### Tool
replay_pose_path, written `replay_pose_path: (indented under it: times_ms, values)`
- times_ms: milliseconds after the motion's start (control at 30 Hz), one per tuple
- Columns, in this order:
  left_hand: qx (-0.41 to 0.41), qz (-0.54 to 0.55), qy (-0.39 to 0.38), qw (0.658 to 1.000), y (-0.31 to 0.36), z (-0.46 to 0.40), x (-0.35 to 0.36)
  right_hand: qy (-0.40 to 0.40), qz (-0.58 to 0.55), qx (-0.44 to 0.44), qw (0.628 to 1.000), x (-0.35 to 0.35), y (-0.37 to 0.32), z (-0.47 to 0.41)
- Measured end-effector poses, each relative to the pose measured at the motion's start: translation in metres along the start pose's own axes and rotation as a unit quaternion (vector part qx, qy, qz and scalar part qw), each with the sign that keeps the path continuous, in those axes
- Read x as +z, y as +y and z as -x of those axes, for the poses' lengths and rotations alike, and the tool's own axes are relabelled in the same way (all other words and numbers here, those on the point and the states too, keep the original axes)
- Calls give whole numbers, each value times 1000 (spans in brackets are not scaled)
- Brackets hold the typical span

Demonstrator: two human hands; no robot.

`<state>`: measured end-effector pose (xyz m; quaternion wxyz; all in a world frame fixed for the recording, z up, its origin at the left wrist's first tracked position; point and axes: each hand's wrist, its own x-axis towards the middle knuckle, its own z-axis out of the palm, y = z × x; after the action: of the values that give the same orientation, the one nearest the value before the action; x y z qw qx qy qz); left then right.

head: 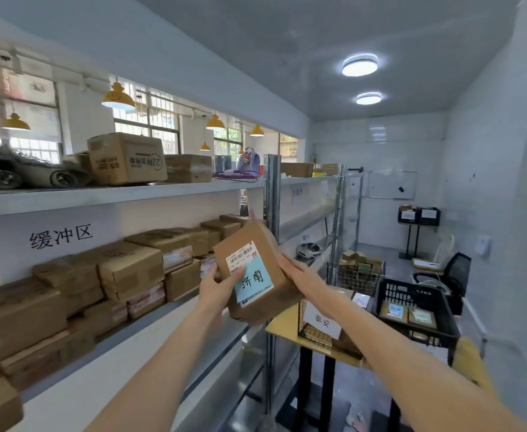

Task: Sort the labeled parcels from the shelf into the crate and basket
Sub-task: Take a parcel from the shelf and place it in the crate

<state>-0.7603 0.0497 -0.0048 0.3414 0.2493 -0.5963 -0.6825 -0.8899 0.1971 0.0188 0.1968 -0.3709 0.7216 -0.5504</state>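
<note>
I hold a small brown cardboard parcel (263, 244) in front of the shelf, tilted, its face toward me. It carries a white barcode label and a light blue label with handwritten characters. My left hand (220, 286) grips its left side, thumb lying across the labels. My right hand (299, 271) holds its right edge with the fingers laid along it. Several more brown parcels (131, 269) are stacked on the middle shelf (175, 310). To the right, a wire basket (313, 330) with a white paper sign stands on a yellow table, and beside it a black plastic crate (411, 294) holds labeled parcels.
The top shelf (115, 194) carries a large carton, rolled mats and a small bag. A metal shelf upright (271, 188) stands just behind the parcel. Farther back are another wire basket of boxes (357, 269), a black office chair (455, 272) and a stand with black bins.
</note>
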Motion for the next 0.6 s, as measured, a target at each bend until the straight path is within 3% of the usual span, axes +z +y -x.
replay_pose_path:
  times_ms: [367,600]
  values:
    - [-3,20,-109,994,-48,-32,145,77,-61,73,993,-120,92,-28]
    - [-2,-27,-126,992,-93,-95,226,98,-57,85,990,-193,148,-68]
